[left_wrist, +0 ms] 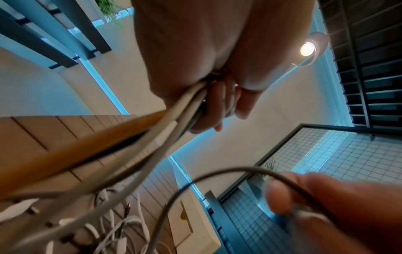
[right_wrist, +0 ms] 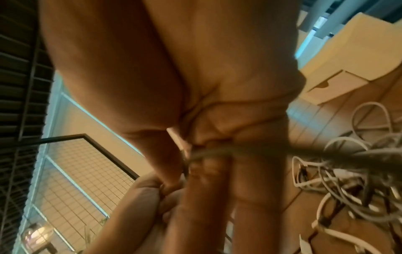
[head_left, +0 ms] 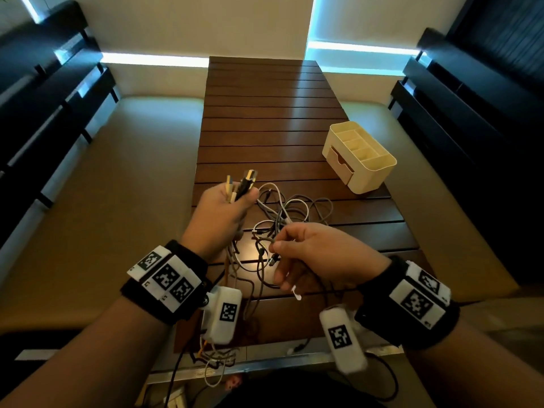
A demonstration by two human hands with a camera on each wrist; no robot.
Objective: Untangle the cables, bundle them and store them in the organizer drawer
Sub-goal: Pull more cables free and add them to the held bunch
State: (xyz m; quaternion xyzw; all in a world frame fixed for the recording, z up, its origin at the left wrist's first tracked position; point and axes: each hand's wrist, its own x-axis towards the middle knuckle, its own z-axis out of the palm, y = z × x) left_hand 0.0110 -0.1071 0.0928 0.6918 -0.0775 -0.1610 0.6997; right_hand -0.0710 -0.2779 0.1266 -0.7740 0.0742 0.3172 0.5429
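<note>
My left hand (head_left: 226,207) is raised over the slatted wooden table (head_left: 265,113) and grips several cable ends (head_left: 241,184), their plugs sticking up out of the fist. In the left wrist view the white, grey and orange cables (left_wrist: 174,116) run out of that fist (left_wrist: 206,96). A tangle of white and grey cables (head_left: 282,213) lies on the table between my hands. My right hand (head_left: 294,251) pinches a thin grey cable (head_left: 265,241) beside the tangle; that cable (right_wrist: 217,151) crosses its fingers in the right wrist view. The cream organizer (head_left: 359,156) stands to the right, its drawer (head_left: 338,164) closed.
Cream cushioned benches (head_left: 103,216) flank the table on both sides. Dark slatted screens (head_left: 44,98) stand at the left and right. More cable loops (head_left: 215,360) hang off the table's near edge.
</note>
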